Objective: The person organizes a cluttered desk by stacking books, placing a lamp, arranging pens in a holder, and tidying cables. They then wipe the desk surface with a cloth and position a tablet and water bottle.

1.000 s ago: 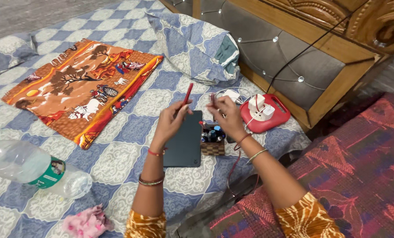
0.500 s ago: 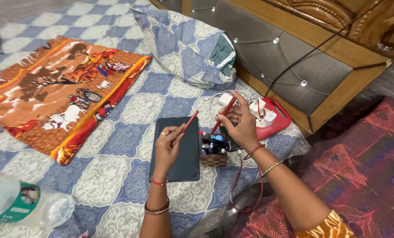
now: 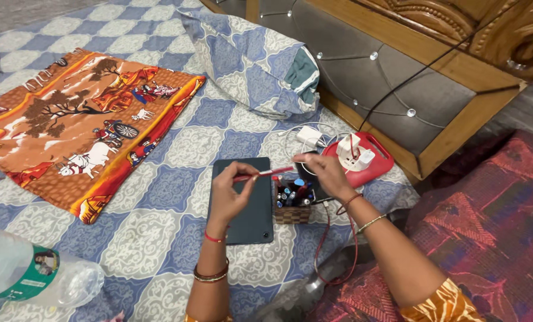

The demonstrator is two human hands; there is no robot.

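My left hand (image 3: 230,194) pinches one end of a red pen (image 3: 266,174) over a dark tablet (image 3: 245,203) lying flat on the bed. My right hand (image 3: 325,174) hovers over a small woven pen holder (image 3: 291,206) filled with several pens, its fingers meeting the pen's other end. The pen lies nearly level between both hands. Both wrists carry bangles and a red thread.
The blue checked bedsheet (image 3: 159,238) holds an orange printed cloth (image 3: 81,131) at left, a pillow (image 3: 248,65) at the back, a plastic bottle (image 3: 28,271) front left, a red extension board (image 3: 361,158) with white chargers, and a red cable (image 3: 323,250). The wooden headboard (image 3: 433,77) rises at right.
The pen has turned from upright to nearly level, and my right hand has come over to its far end above the holder. The camera has shifted, so the view sits lower left.
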